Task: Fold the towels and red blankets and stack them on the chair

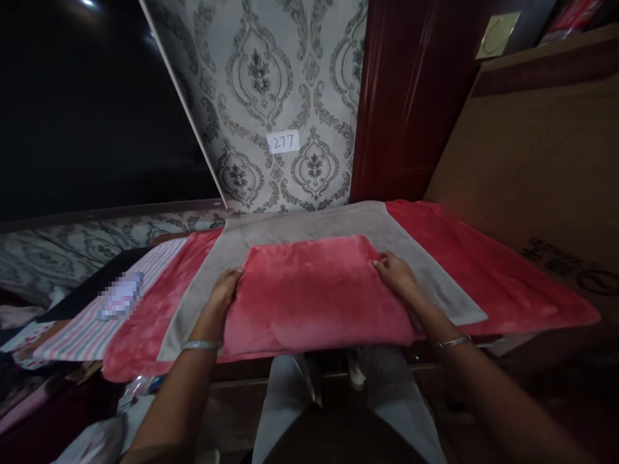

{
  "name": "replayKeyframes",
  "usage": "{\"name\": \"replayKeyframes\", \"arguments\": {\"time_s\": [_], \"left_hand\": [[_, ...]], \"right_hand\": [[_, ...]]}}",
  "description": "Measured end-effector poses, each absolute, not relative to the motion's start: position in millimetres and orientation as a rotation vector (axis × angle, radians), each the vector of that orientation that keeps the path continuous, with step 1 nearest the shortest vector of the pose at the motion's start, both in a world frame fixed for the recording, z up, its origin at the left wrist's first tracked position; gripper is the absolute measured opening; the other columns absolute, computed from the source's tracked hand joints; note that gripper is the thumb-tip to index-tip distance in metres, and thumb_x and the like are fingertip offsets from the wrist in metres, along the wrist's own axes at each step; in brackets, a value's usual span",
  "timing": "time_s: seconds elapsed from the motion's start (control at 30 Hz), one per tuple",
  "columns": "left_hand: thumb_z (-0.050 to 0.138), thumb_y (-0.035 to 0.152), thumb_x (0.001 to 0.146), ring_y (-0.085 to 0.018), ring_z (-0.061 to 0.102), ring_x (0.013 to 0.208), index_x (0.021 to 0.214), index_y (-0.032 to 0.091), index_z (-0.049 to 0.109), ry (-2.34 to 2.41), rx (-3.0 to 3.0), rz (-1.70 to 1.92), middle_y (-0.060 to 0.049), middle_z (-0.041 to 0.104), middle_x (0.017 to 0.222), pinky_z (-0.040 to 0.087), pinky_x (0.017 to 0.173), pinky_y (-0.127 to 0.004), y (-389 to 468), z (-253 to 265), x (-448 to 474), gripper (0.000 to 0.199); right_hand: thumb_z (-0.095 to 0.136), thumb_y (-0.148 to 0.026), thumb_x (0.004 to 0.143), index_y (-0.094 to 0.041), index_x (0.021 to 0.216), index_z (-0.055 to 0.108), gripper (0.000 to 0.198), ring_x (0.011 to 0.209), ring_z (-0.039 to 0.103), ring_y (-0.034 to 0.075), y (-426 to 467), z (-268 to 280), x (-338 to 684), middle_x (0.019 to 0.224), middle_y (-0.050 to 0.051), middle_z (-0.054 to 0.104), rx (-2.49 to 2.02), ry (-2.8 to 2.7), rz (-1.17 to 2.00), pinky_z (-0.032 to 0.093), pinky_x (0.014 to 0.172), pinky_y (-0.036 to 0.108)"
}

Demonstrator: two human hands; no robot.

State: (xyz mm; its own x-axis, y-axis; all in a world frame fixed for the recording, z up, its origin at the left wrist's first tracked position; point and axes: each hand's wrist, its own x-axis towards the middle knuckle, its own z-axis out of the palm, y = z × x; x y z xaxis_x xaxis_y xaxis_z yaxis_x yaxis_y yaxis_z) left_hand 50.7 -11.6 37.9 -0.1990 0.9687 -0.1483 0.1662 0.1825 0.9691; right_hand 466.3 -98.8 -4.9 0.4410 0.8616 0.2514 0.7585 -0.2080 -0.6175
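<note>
the left hand [225,289] and right hand [395,274] gripped opposite side edges of a folded red plush blanket [314,293]. it lay midway along the front edge of a grey cloth [304,227].

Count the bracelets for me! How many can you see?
2. One bracelet is behind the left hand, and another bracelet is behind the right hand, each around the arm. Others could be out of view.

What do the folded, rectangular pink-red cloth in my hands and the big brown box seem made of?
The folded, rectangular pink-red cloth: probably plush fleece, soft finish; its nap shades light and dark. The big brown box: likely matte cardboard, given black print on brown.
</note>
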Motion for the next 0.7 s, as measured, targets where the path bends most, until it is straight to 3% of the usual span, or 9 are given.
{"name": "replayKeyframes", "arguments": {"time_s": [0.07, 0.13, 0.2, 0.27, 0.37, 0.47, 0.7], "left_hand": [[0.066, 0.033, 0.072, -0.021, 0.067, 0.075, 0.089, 0.015, 0.069, 1.616, 1.288, 1.15, -0.005, 0.072, 0.077, 0.054, 0.073, -0.032, -10.9, 43.6, 49.6, 0.025], [0.063, 0.037, 0.079, -0.025, 0.068, 0.105, 0.114, 0.014, 0.068, 1.617, 1.676, 1.141, -0.012, 0.074, 0.109, 0.052, 0.095, -0.036, -11.4, 54.1, 59.0, 0.042], [0.055, 0.042, 0.089, -0.028, 0.055, 0.132, 0.135, 0.013, 0.059, 1.53, 2.127, 1.005, -0.016, 0.063, 0.14, 0.041, 0.113, -0.041, -11.9, 65.9, 80.0, 0.055], [0.047, 0.045, 0.095, -0.03, 0.04, 0.147, 0.147, 0.011, 0.049, 1.489, 2.402, 0.778, -0.018, 0.047, 0.156, 0.03, 0.121, -0.045, -11.4, 74.1, 107.3, 0.062], [0.039, 0.048, 0.1, -0.034, 0.026, 0.153, 0.154, 0.014, 0.041, 1.633, 2.553, 0.435, -0.019, 0.033, 0.164, 0.023, 0.123, -0.054, -7.2, 70.3, 141.0, 0.064], [0.034, 0.051, 0.101, -0.036, 0.024, 0.154, 0.157, 0.019, 0.038, 1.807, 2.57, 0.225, -0.018, 0.033, 0.164, 0.015, 0.123, -0.062, 0.8, 48.3, 150.7, 0.064], [0.027, 0.05, 0.102, -0.034, 0.025, 0.154, 0.158, 0.014, 0.034, 1.855, 2.539, 0.206, -0.017, 0.032, 0.164, 0.016, 0.124, -0.06, 16.4, 14.0, 137.6, 0.067]], "right_hand": [[0.054, -0.033, 0.091, -0.008, 0.144, 0.053, 0.059, 0.112, 0.064, 0.032, -107.7, 4.1, 456.9, 0.127, 0.021, 0.066, -1.954, -1.45, 0.066, 0.049, 0.092, 0.041], [0.051, -0.035, 0.093, -0.01, 0.153, 0.043, 0.065, 0.132, 0.051, 0.033, -111.5, 14.9, 440.1, 0.146, 0.02, 0.054, -1.821, -1.623, -0.082, 0.041, 0.108, 0.046], [0.046, -0.039, 0.097, -0.013, 0.154, 0.043, 0.063, 0.143, 0.04, 0.033, -106.2, 26.2, 420.1, 0.153, 0.018, 0.047, -1.735, -1.779, -0.136, 0.034, 0.115, 0.049], [0.042, -0.044, 0.099, -0.016, 0.153, 0.046, 0.06, 0.146, 0.036, 0.034, -91.7, 35.8, 402.8, 0.156, 0.016, 0.044, -1.798, -1.857, -0.081, 0.03, 0.117, 0.053], [0.039, -0.05, 0.102, -0.022, 0.153, 0.047, 0.058, 0.147, 0.033, 0.035, -63.5, 39.9, 390.5, 0.159, 0.015, 0.04, -1.982, -1.895, 0.058, 0.027, 0.117, 0.059], [0.038, -0.051, 0.102, -0.024, 0.152, 0.047, 0.057, 0.148, 0.031, 0.035, -44.9, 26.0, 392.7, 0.159, 0.015, 0.041, -2.073, -1.897, 0.037, 0.021, 0.118, 0.063], [0.037, -0.046, 0.103, -0.021, 0.152, 0.047, 0.055, 0.146, 0.034, 0.033, -42.7, -13.8, 402.7, 0.157, 0.014, 0.044, -2.021, -1.851, -0.151, 0.02, 0.119, 0.06]]}}
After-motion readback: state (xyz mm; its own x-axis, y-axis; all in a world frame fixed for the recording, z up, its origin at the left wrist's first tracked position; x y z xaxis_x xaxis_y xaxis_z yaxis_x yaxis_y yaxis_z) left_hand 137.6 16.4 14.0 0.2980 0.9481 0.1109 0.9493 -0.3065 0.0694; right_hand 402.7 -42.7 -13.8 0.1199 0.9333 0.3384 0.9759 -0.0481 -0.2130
